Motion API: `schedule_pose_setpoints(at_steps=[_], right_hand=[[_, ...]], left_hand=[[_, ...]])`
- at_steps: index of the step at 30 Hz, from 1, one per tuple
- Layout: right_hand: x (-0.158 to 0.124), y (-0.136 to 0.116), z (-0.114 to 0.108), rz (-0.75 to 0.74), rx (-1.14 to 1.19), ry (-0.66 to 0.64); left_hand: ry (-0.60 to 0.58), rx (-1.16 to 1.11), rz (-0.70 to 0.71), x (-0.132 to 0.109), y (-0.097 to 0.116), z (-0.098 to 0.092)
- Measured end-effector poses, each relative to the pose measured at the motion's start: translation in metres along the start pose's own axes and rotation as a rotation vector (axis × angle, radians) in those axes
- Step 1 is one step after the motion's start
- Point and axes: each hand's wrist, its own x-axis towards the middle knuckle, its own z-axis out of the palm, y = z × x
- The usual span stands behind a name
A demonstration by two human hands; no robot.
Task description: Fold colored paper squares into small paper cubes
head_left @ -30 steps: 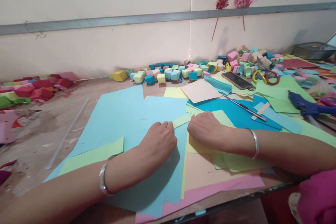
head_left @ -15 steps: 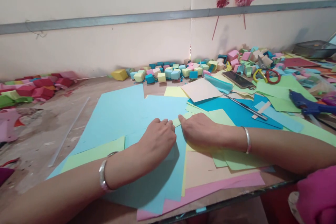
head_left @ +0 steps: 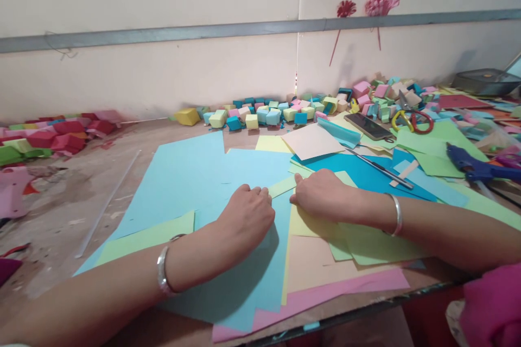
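My left hand (head_left: pixel 248 216) and my right hand (head_left: pixel 321 194) rest knuckles-up on a spread of coloured paper, close together. Between them lies a narrow light green paper strip (head_left: pixel 281 186); both hands press or pinch it with curled fingers, fingertips hidden underneath. Below the hands lie large light blue sheets (head_left: pixel 191 179), a yellow sheet (head_left: pixel 309 225) and a pink sheet (head_left: pixel 325 293). A silver bangle circles each wrist.
Small folded paper boxes (head_left: pixel 264 114) pile along the wall. A phone (head_left: pixel 368 126), scissors (head_left: pixel 411 116), a craft knife (head_left: pixel 380 168) and a blue glue gun (head_left: pixel 472 162) lie at the right. Red and pink boxes (head_left: pixel 61 135) sit at the left. The table edge (head_left: pixel 366 309) runs near me.
My right hand slid left along the green strip toward the left hand, then back a little to the right. The left hand stayed put.
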Motion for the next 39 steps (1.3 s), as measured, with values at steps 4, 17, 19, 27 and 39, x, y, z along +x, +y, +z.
schedule_pose_setpoints(at_steps=[4,17,19,27,39], right_hand=[[0.008,-0.002,0.009,0.077,0.000,0.212],[0.022,-0.004,0.027,-0.002,-0.065,0.543],[0.023,-0.004,0.029,0.029,-0.075,0.605],[0.030,0.004,0.035,0.040,-0.098,0.827],[0.036,0.008,0.042,-0.044,-0.083,0.906]], left_hand=[[-0.010,0.000,-0.042,-0.001,-0.001,-0.001],[0.434,-0.018,-0.235,0.013,0.000,0.021],[0.589,-0.166,-0.261,0.025,-0.010,0.029],[0.773,-1.319,-0.240,0.052,-0.037,0.049],[1.002,-1.491,-0.329,0.061,-0.039,0.058]])
